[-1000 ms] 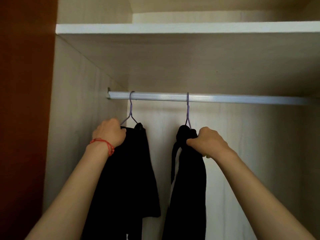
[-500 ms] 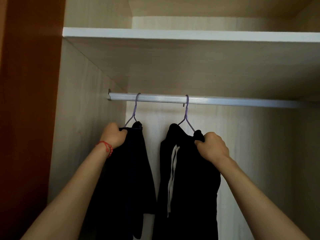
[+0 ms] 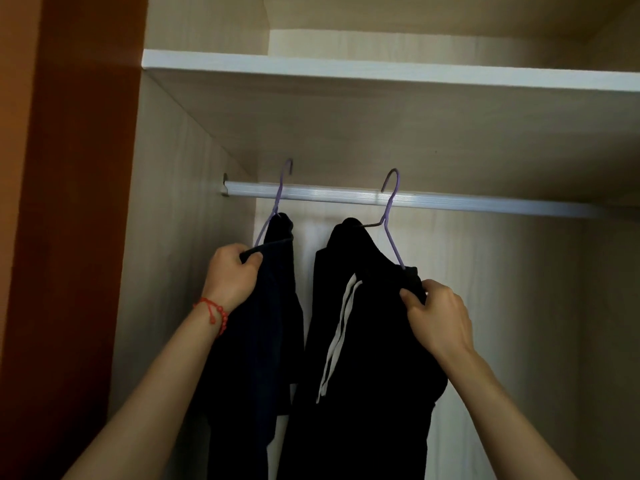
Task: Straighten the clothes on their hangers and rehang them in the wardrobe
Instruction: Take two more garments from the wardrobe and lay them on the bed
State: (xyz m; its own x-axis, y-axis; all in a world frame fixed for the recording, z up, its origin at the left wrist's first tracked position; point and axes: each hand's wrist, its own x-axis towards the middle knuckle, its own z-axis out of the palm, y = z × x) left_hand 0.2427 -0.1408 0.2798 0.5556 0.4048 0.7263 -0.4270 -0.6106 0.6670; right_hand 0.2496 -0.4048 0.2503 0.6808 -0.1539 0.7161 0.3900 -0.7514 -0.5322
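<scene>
Two purple wire hangers are lifted off the white wardrobe rail (image 3: 485, 202); their hooks sit above and in front of it. The left hanger (image 3: 277, 202) carries a dark navy garment (image 3: 263, 341). My left hand (image 3: 232, 275), with a red bracelet at the wrist, grips that hanger's bottom bar and the cloth. The right hanger (image 3: 391, 209) is tilted and carries black trousers with white drawstrings (image 3: 374, 358). My right hand (image 3: 436, 317) pinches the waistband at the hanger's lower right end.
A white-edged shelf (image 3: 381, 72) runs across above the rail. The wardrobe's pale left wall (image 3: 180, 237) stands close beside my left hand, with an orange-brown panel (image 3: 69, 237) further left. The rail runs bare to the right.
Both hangers have been raised, so their hooks have come off the rail. The right hanger has tilted and the trousers have turned to show their drawstrings. The view has moved closer.
</scene>
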